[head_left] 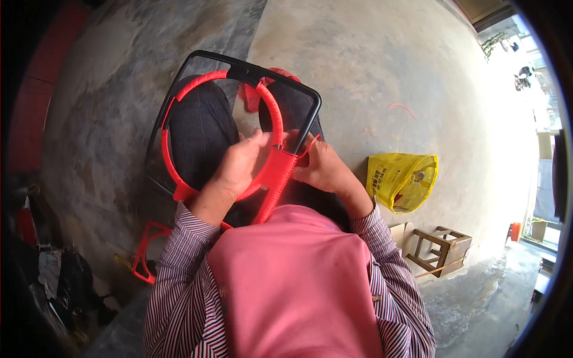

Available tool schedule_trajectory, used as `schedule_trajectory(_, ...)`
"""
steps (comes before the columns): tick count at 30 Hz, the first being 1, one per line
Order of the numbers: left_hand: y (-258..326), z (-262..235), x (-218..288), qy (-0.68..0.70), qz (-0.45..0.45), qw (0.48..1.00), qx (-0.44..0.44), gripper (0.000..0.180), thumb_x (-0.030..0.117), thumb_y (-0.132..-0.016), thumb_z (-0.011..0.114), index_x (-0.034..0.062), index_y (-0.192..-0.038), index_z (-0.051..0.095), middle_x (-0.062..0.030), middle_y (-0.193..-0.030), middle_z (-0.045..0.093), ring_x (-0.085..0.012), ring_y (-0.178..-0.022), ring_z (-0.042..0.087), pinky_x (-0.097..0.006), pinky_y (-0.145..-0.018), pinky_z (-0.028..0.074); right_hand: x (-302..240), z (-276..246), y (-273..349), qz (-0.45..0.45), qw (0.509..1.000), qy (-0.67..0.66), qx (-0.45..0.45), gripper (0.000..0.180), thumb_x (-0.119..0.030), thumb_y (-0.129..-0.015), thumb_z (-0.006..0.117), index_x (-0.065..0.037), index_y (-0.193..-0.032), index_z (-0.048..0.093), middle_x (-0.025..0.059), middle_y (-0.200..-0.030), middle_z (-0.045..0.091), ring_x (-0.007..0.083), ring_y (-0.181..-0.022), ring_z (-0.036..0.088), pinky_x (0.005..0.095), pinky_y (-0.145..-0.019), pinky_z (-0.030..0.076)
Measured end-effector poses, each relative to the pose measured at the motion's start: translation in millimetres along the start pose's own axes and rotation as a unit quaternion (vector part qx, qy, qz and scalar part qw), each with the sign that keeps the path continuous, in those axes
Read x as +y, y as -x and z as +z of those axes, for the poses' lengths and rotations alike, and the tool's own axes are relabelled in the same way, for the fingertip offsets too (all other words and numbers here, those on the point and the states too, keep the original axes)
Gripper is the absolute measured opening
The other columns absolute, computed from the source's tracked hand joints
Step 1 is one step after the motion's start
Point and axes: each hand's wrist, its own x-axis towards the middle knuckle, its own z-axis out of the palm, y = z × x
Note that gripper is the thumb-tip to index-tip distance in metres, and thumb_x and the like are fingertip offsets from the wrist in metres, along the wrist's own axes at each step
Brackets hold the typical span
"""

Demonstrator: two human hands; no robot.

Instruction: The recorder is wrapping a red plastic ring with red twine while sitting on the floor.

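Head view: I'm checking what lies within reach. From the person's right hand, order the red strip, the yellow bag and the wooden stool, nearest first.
1. Red strip: pinched in the right hand, by the frame's corner.
2. Yellow bag: on the floor just right of that hand.
3. Wooden stool: farther right and lower, beyond the bag.

Home yard workspace, bare concrete floor (370, 65), wooden stool (440, 247) (small) — open doorway

— Any packaging lying about?
— One yellow plastic bag (403, 180) is slumping open on the floor, just behind the small wooden stool (440, 249) (dark printing on its side).
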Motion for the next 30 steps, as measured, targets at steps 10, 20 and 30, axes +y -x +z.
schedule_trajectory(10, 6, -7, -8, -0.297, 0.289, 0.883, 0.221, 0.022, 0.013, -0.092, 0.060, 0.0019, -0.110, 0.053, -0.0021, -0.090, 0.057, -0.0052, -0.077, 0.053, -0.019, -0.070, 0.045, -10, -8, -14, -0.102, 0.957, 0.176, 0.204, 0.082, -0.016, -0.062, 0.083, -0.004, -0.133, 0.045, 0.0142, -0.118, 0.056, 0.0314, -0.109, 0.053, 0.0418, -0.094, 0.044)
schedule_trajectory(20, -2, -18, -11, -0.320, 0.279, 0.888, 0.175, 0.026, 0.022, -0.098, 0.049, 0.0013, -0.113, 0.053, -0.0033, -0.079, 0.056, -0.0066, -0.061, 0.046, -0.021, -0.054, 0.038, 1, -57, 11, -0.010, 0.990, -0.099, 0.096, 0.020, -0.011, -0.078, 0.070, -0.001, -0.094, 0.063, 0.0097, -0.080, 0.064, 0.0281, -0.074, 0.063, 0.0389, -0.072, 0.050)
schedule_trajectory(30, -13, -3, -3, -0.084, 0.055, 0.981, 0.168, 0.046, 0.030, -0.097, 0.041, 0.0053, -0.136, 0.045, -0.0122, -0.093, 0.065, -0.0183, -0.080, 0.064, -0.031, -0.070, 0.054, 105, -118, 88, 0.130, 0.763, -0.544, 0.323, 0.023, -0.012, -0.080, 0.059, -0.001, -0.100, 0.058, 0.0049, -0.074, 0.057, 0.0149, -0.072, 0.059, 0.0327, -0.066, 0.050)
